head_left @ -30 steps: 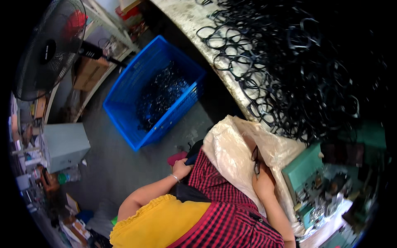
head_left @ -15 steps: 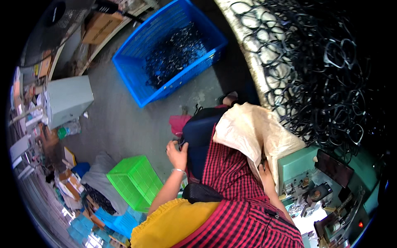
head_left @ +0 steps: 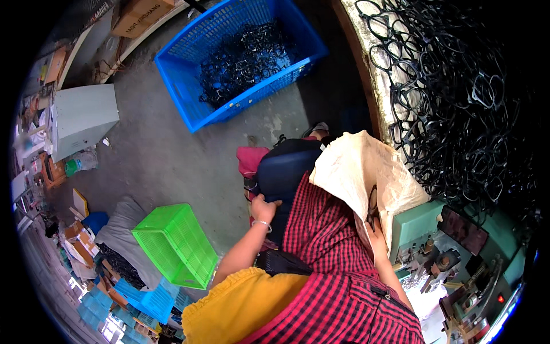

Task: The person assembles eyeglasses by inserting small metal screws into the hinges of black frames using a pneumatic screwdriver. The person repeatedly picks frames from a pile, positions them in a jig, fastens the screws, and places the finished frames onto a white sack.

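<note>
a dark eyeglass frame points lengthwise away from the nearer right hand; whether it's gripped, i can't tell.

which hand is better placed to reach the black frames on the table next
Probably the right hand: at the cream cloth beside the table, it is nearer the black frames; the left hand is farther off, by dark blue fabric.

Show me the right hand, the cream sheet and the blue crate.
Right hand (head_left: 376,236), head view: middle of the hand.
Cream sheet (head_left: 344,161), head view: its upper left part.
Blue crate (head_left: 178,81), head view: inside of its left wall.
</note>
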{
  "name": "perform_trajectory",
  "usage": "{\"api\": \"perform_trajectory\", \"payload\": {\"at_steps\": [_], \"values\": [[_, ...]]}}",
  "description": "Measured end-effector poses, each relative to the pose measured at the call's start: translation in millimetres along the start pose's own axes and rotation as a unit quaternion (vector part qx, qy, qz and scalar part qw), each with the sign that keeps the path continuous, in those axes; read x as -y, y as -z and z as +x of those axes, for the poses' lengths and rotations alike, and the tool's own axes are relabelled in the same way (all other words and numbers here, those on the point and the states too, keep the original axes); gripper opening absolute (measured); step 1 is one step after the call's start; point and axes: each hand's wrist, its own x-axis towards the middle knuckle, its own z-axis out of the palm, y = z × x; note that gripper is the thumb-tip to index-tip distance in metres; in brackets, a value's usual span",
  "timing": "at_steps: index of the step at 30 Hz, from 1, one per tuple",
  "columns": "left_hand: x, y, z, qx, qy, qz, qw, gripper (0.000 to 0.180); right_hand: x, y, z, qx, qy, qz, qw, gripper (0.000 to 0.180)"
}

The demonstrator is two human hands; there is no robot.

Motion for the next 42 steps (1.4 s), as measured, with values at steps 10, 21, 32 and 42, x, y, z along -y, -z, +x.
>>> {"api": "perform_trajectory", "payload": {"at_steps": [10,21,32,42], "values": [[63,41,59,0.258,0.017,-0.331,0.908,0.021,54,10,-20,0.025,-0.074,0.003,0.997,0.069],[40,12,-59,0.023,0.034,-0.026,0.999,0.105,38,5,-15,0.048,-0.103,0.032,0.993,0.064],[66,-31,-35,-0.02,-0.021,0.043,0.999,0.053,-9,-4,2,0.01,-0.058,0.079,0.995,0.064],[114,23,23,0.164,-0.045,-0.199,0.965,0.027,34,7,-12,0.049,-0.071,-0.052,0.995,0.052]]}}
